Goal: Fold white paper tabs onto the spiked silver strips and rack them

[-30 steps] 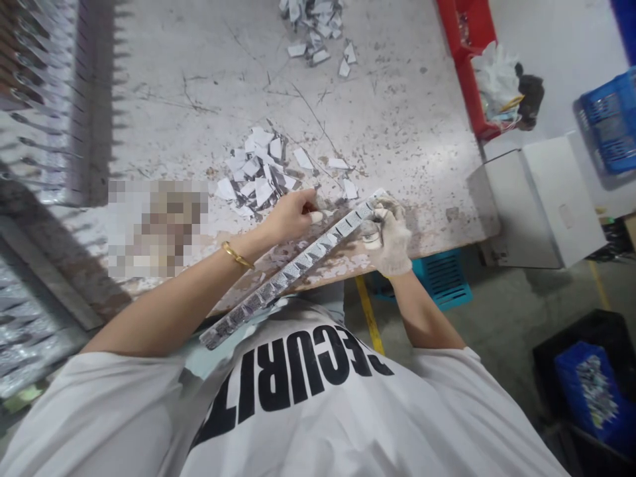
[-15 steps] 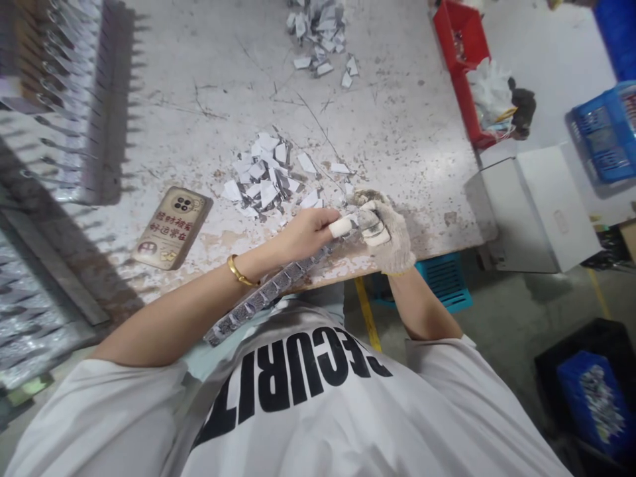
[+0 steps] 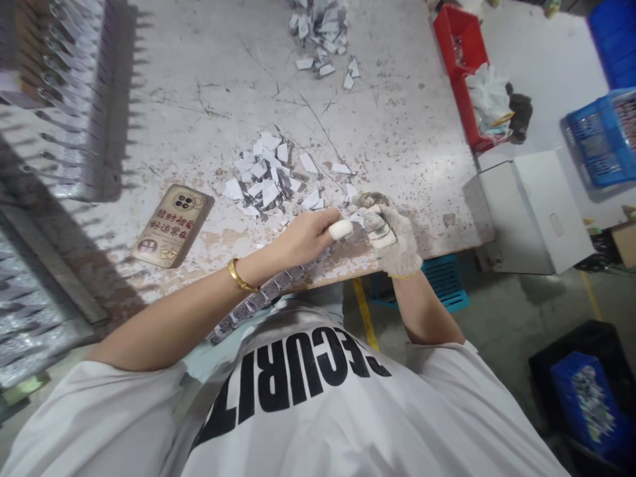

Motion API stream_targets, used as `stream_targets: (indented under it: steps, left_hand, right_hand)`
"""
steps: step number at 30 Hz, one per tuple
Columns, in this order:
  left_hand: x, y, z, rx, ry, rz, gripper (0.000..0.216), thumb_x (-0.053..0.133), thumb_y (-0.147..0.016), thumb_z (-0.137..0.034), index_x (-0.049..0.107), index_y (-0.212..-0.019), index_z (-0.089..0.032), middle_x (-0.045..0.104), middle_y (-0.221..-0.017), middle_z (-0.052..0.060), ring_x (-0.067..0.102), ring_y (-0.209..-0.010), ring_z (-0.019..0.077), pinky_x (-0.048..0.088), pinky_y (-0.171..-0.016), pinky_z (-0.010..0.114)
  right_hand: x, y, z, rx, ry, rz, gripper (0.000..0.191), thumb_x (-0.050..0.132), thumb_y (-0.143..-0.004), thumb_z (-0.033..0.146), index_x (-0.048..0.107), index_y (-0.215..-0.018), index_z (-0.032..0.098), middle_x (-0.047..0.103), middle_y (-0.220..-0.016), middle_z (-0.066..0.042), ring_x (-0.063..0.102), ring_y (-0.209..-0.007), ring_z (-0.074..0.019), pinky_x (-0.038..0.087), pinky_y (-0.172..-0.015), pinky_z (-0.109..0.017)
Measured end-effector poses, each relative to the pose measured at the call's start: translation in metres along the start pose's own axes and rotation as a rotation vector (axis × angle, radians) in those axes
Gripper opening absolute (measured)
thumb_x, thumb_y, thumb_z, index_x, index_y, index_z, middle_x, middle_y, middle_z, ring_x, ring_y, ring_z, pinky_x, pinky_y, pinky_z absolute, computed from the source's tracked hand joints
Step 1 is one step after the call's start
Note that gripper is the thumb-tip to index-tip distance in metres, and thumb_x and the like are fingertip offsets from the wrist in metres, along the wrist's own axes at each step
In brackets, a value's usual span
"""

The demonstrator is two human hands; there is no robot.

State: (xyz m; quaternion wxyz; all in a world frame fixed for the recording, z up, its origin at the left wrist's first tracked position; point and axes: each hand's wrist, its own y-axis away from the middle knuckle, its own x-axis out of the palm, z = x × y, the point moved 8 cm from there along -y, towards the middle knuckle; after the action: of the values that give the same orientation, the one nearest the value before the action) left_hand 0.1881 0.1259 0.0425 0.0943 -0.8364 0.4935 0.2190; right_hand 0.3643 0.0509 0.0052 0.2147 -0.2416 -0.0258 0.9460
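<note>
My left hand point(image 3: 311, 235) is closed near the table's front edge, with a white covering on one fingertip. It grips a long strip of grey speckled segments point(image 3: 251, 305), which runs back under my forearm towards my lap; the strip's far end is hidden by the hand. Just to the right, my right hand point(image 3: 390, 235), in a dirty white knit glove, is pinched shut on a small white piece point(image 3: 356, 218) that shows between the two hands. Whether this piece still touches the strip I cannot tell. Beyond the hands lies a pile of white angular pieces point(image 3: 268, 173).
A phone point(image 3: 172, 225) lies left of the pile. A rack with metal hooks point(image 3: 82, 99) stands at the far left. Another heap of white pieces point(image 3: 322, 30) lies farther back. Red bins point(image 3: 460, 40), a white box point(image 3: 534, 212) and a blue basket point(image 3: 601, 139) are on the right.
My right hand has shifted slightly right, away from my left fingertips. The small white piece shows more clearly between them. The strip sits a little lower behind my left hand.
</note>
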Motion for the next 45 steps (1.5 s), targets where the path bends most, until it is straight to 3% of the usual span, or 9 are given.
stream_targets:
  steps: [3, 6, 11, 21, 27, 34, 37, 42, 45]
  left_hand:
    - [-0.004, 0.007, 0.022, -0.100, -0.156, -0.014, 0.026, 0.054, -0.103, -0.045, 0.054, -0.094, -0.021, 0.069, -0.086, 0.006, 0.059, -0.073, 0.0194, 0.041, -0.067, 0.031]
    - [0.003, 0.018, 0.041, -0.153, -0.196, 0.071, 0.033, 0.054, -0.102, -0.053, 0.058, -0.101, -0.021, 0.075, -0.098, 0.010, 0.065, -0.080, 0.0231, 0.046, -0.071, 0.033]
    - [0.015, 0.028, 0.053, -0.154, -0.180, 0.128, 0.034, 0.054, -0.100, -0.053, 0.061, -0.103, -0.020, 0.075, -0.100, 0.011, 0.069, -0.086, 0.0260, 0.050, -0.077, 0.036]
    - [0.022, 0.029, 0.062, -0.170, -0.158, 0.199, 0.036, 0.052, -0.101, -0.047, 0.065, -0.117, -0.018, 0.076, -0.114, 0.013, 0.070, -0.094, 0.0268, 0.051, -0.079, 0.036]
    - [0.023, 0.029, 0.068, -0.190, -0.182, 0.214, 0.028, 0.054, -0.099, -0.037, 0.066, -0.115, -0.018, 0.076, -0.114, 0.012, 0.071, -0.096, 0.0272, 0.051, -0.080, 0.036]
    - [0.022, 0.029, 0.066, -0.187, -0.202, 0.223, 0.022, 0.053, -0.098, -0.032, 0.065, -0.112, -0.019, 0.077, -0.111, 0.011, 0.071, -0.091, 0.0262, 0.050, -0.077, 0.034]
    - [0.023, 0.031, 0.066, -0.165, -0.201, 0.213, 0.022, 0.053, -0.098, -0.031, 0.064, -0.112, -0.020, 0.078, -0.111, 0.011, 0.072, -0.092, 0.0259, 0.051, -0.078, 0.034]
    - [0.015, 0.039, 0.069, -0.178, -0.180, 0.232, 0.022, 0.054, -0.099, -0.037, 0.064, -0.109, -0.020, 0.079, -0.107, 0.010, 0.072, -0.089, 0.0255, 0.049, -0.074, 0.033]
    - [0.003, 0.040, 0.070, -0.211, -0.179, 0.217, 0.020, 0.053, -0.099, -0.035, 0.065, -0.104, -0.020, 0.078, -0.100, 0.009, 0.071, -0.082, 0.0240, 0.047, -0.070, 0.032]
  right_hand:
    - [-0.003, 0.011, 0.011, -0.107, 0.315, -0.020, 0.035, 0.042, -0.109, 0.050, 0.067, -0.105, 0.026, 0.074, -0.096, -0.006, 0.074, -0.084, -0.0234, 0.067, -0.082, -0.042]
    - [-0.001, 0.024, 0.024, -0.296, 0.573, -0.011, 0.023, 0.058, -0.103, 0.041, 0.067, -0.092, 0.024, 0.074, -0.129, -0.014, 0.069, -0.128, -0.0320, 0.056, -0.116, -0.055]
    - [0.010, 0.030, 0.028, -0.443, 0.814, 0.034, 0.015, 0.058, -0.104, 0.036, 0.067, -0.098, 0.025, 0.071, -0.140, -0.013, 0.056, -0.146, -0.0314, 0.051, -0.123, -0.055]
    - [0.020, 0.017, 0.034, -0.364, 0.983, 0.181, 0.021, 0.056, -0.100, 0.029, 0.074, -0.105, 0.021, 0.073, -0.135, -0.015, 0.055, -0.146, -0.0344, 0.036, -0.132, -0.062]
    - [0.033, 0.012, 0.029, -0.374, 1.021, 0.330, 0.024, 0.058, -0.095, 0.026, 0.076, -0.110, 0.021, 0.073, -0.135, -0.016, 0.054, -0.145, -0.0387, 0.031, -0.132, -0.068]
    - [0.036, 0.010, 0.012, -0.331, 0.998, 0.327, 0.025, 0.061, -0.094, 0.031, 0.075, -0.110, 0.018, 0.071, -0.132, -0.017, 0.056, -0.140, -0.0396, 0.035, -0.129, -0.066]
    - [0.036, 0.013, 0.009, -0.369, 0.938, 0.299, 0.026, 0.062, -0.094, 0.034, 0.075, -0.108, 0.018, 0.072, -0.130, -0.017, 0.062, -0.130, -0.0371, 0.045, -0.122, -0.059]
    - [0.040, 0.024, 0.012, -0.384, 0.888, 0.193, 0.034, 0.048, -0.105, 0.038, 0.070, -0.086, 0.021, 0.073, -0.107, -0.015, 0.068, -0.109, -0.0325, 0.052, -0.113, -0.054]
    - [0.044, 0.029, 0.013, -0.358, 0.836, 0.221, 0.035, 0.049, -0.105, 0.043, 0.070, -0.085, 0.023, 0.072, -0.106, -0.014, 0.067, -0.108, -0.0322, 0.055, -0.109, -0.052]
